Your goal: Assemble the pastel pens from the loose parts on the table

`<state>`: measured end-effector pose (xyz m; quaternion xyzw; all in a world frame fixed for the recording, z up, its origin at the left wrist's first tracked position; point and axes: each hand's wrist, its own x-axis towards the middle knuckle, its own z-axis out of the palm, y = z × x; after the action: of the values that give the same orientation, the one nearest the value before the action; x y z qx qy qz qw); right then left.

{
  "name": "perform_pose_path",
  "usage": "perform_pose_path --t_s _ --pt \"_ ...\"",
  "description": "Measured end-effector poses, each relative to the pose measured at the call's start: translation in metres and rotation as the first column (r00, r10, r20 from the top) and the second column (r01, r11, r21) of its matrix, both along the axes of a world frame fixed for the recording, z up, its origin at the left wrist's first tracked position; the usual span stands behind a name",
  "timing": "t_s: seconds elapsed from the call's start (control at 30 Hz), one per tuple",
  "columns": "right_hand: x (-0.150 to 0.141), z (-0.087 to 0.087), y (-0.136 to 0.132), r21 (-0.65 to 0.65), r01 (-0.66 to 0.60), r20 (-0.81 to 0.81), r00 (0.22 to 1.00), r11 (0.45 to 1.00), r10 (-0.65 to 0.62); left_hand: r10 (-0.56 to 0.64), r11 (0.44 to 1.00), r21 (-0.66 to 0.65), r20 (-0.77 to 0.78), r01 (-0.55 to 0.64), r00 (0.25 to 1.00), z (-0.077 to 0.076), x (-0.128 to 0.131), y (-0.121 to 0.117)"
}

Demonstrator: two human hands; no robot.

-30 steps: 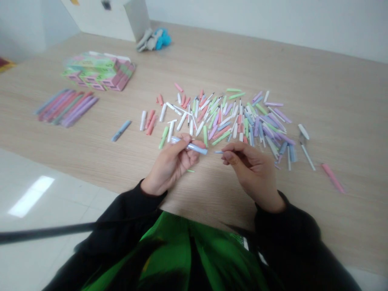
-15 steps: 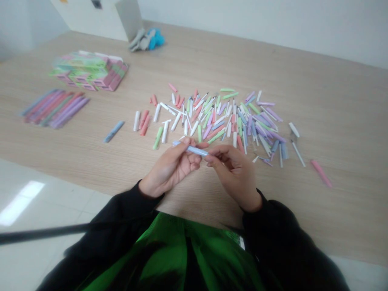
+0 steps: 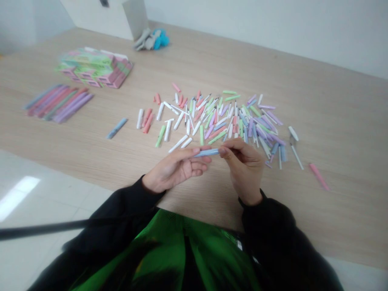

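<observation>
A light blue pen (image 3: 208, 152) lies nearly level between my hands, just above the near side of the table. My left hand (image 3: 174, 169) has its palm turned up, with the thumb pressing the pen's left end against the fingers. At the other end, the thumb and fingertips of my right hand (image 3: 246, 167) pinch the pen. Close beyond the hands, a heap of pen parts (image 3: 216, 117) in white, pink, green, purple and blue is spread out. A white pen part (image 3: 178, 144) rests just past my left hand.
Assembled-looking pens (image 3: 59, 102) lie in a row at the left, with a single blue pen (image 3: 117, 128) nearer. Behind them are stacked pink and green boxes (image 3: 97, 68), grey and blue gloves (image 3: 153, 39) and a white box (image 3: 136, 20). A pink piece (image 3: 319, 176) lies far right.
Both hands have shifted a little to the right with the blue pen, which is now closer to level. White pen parts beyond my left hand have come into sight.
</observation>
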<state>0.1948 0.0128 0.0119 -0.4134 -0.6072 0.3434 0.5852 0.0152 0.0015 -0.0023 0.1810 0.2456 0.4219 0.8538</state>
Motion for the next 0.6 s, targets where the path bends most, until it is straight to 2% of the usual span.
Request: perform_pose_path --t_s 0.2,0.47,0.6 --pt "0.002 0.004 -0.003 0.041 -0.105 0.010 0.994 0.994 0.105 -0.062 0.993 0.095 -0.010 0.063 0.998 0.001 0.002 0.000" --pt "0.006 -0.004 0.002 -0.128 -0.246 0.023 0.968 0.961 0.251 -0.023 0.983 0.181 -0.060 0.033 0.998 0.002 0.005 0.001" --pt "0.005 -0.008 0.004 -0.150 -0.316 0.020 0.946 0.937 0.322 -0.054 0.980 0.186 -0.062 0.065 0.997 -0.001 0.005 0.001"
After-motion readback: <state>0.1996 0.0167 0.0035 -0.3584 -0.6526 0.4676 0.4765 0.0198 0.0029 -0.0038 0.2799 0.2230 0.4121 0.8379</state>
